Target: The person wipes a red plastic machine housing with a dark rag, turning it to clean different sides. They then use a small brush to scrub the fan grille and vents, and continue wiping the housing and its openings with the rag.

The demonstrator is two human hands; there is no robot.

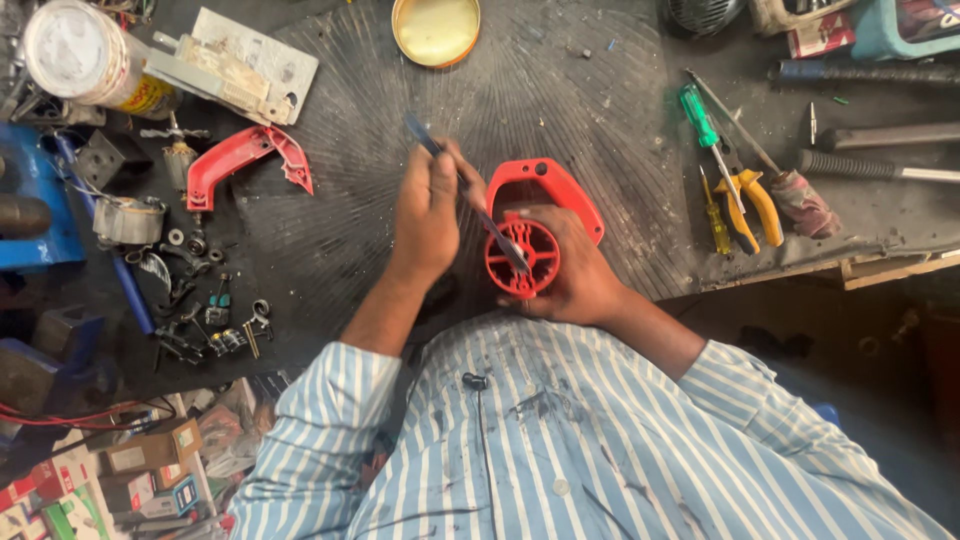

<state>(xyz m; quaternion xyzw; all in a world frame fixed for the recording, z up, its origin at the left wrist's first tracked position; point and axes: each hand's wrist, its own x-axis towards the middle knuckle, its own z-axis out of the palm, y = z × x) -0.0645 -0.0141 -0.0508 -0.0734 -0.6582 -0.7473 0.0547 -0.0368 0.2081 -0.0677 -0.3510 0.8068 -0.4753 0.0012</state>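
a blue-and-white striped shirt (560, 440) fills the bottom of the frame. above it, at centre, the right hand (575, 275) is clamped on a red plastic housing (535, 230), while the left hand (428, 215) grips a thin dark tool (470, 195) that reaches into the housing. both sit over the dark surface (560, 110); a yellow tin lid (436, 30) lies at top centre.

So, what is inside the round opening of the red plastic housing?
Inside the red plastic housing show red spokes around a hub, with dark gaps. The thin grey tool held by the left hand reaches in. The right hand covers the lower rim.
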